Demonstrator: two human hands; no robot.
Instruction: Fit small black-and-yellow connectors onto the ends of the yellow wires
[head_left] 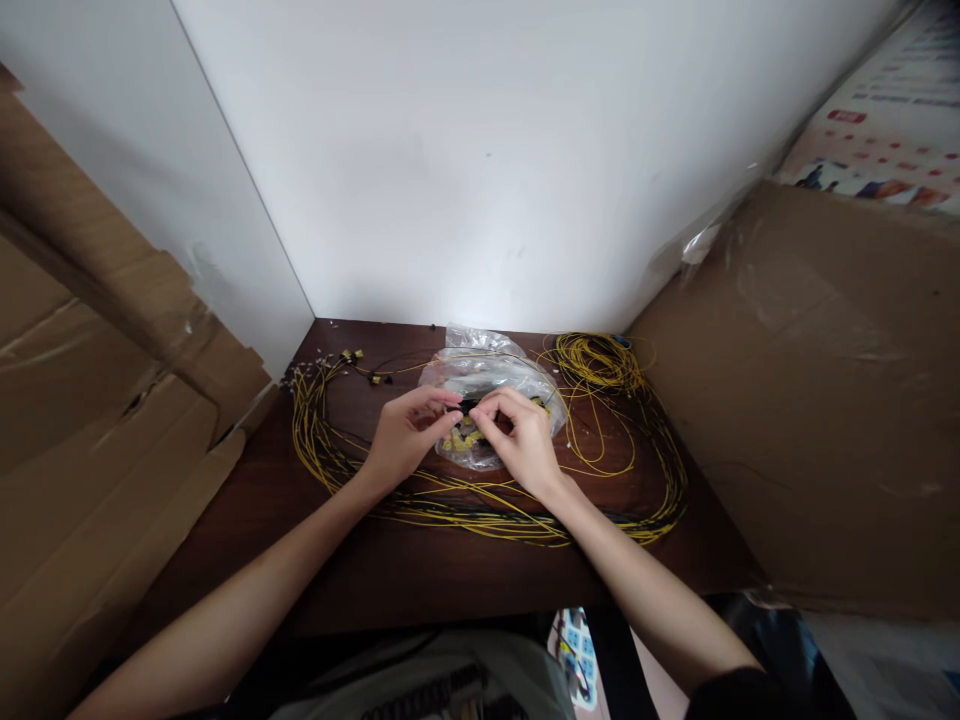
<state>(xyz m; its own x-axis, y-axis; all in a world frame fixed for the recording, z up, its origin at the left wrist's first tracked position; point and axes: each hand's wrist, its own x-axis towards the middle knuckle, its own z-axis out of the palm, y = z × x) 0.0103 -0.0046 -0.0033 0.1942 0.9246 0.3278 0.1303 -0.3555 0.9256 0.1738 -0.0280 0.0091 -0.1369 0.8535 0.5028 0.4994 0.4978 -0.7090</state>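
Note:
My left hand (pixel 405 432) and my right hand (pixel 519 438) meet over the middle of the table, thumbs and fingers pinched close together. Between their fingertips is a small black part (pixel 468 406), partly covered by the fingers, so its exact kind is hard to make out. Directly beneath lies a clear plastic bag (pixel 480 342), with small yellow and black pieces (pixel 466 440) showing at its opening. A long bundle of yellow and black wires (pixel 480 517) curves around the bag and passes under both wrists.
A coil of yellow wire (pixel 596 362) lies at the back right of the dark wooden table (pixel 420 590). Small yellow-and-black connectors (pixel 351 356) sit at the back left. Cardboard (pixel 825 400) stands on both sides, and a white panel (pixel 480 180) closes the back.

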